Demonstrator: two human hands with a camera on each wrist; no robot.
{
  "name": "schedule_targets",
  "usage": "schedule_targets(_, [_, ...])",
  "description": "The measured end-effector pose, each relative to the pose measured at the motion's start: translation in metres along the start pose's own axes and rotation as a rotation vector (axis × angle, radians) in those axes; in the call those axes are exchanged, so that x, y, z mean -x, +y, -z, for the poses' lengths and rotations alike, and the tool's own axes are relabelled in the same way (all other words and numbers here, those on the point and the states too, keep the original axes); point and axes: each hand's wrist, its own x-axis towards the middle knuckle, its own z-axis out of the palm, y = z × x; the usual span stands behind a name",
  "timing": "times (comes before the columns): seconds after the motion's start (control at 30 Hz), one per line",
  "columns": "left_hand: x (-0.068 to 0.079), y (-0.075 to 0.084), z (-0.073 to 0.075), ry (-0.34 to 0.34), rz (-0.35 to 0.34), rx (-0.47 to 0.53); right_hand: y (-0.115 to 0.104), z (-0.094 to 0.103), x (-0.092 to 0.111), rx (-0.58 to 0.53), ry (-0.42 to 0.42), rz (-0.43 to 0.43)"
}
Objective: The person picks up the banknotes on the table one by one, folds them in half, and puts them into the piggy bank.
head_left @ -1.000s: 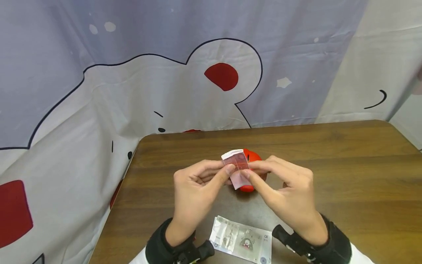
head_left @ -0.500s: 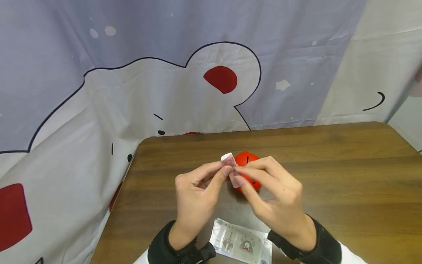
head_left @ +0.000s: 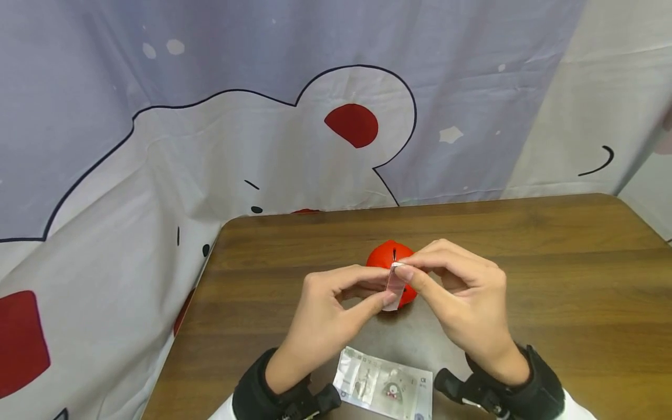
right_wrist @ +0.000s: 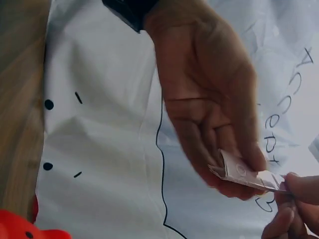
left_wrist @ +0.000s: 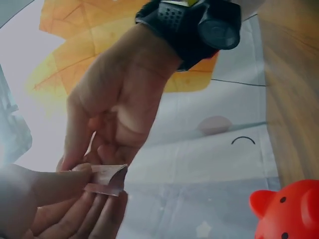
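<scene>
The left hand [head_left: 329,315] and right hand [head_left: 467,297] both pinch a small folded pink paper banknote [head_left: 395,284], narrower than a second ago and now leaning rightward, above the brown wooden table [head_left: 551,280], before a round red slotted pig figure [head_left: 381,255].

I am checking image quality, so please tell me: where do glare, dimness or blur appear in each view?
Head: fairly even light, pale sheen on the table near the banknote; left wrist: left side washed out, folded pink paper slightly soft; right wrist: right edge overbright, upper left dim.
</scene>
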Motion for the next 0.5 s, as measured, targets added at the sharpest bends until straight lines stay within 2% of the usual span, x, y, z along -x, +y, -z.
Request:
schedule_targets(0.07, [0.000, 0.000, 0.003, 0.006, 0.053, 0.016, -0.001, 0.003, 0.000, 0.027, 0.003, -0.079])
schedule_targets(0.13, [-0.001, -0.002, 0.005, 0.036, 0.070, 0.020, 0.000, 0.006, 0.000, 0.106, -0.040, -0.182])
schedule_targets(0.2, [-0.002, -0.005, 0.006, 0.066, 0.064, 0.019, 0.002, 0.009, -0.001, 0.228, -0.140, -0.280])
schedule_targets(0.27, [-0.003, -0.010, 0.007, 0.077, 0.054, 0.011, 0.005, 0.013, -0.003, 0.368, -0.247, -0.323])
schedule_targets(0.37, [-0.006, -0.022, 0.007, 0.048, 0.089, 0.017, 0.013, 0.019, -0.007, 0.537, -0.352, -0.268])
schedule_targets(0.43, [-0.009, -0.031, 0.006, 0.009, 0.141, 0.046, 0.018, 0.023, -0.010, 0.629, -0.347, -0.201])
schedule_targets(0.5, [-0.013, -0.040, 0.004, -0.013, 0.178, 0.054, 0.024, 0.026, -0.012, 0.712, -0.300, -0.157])
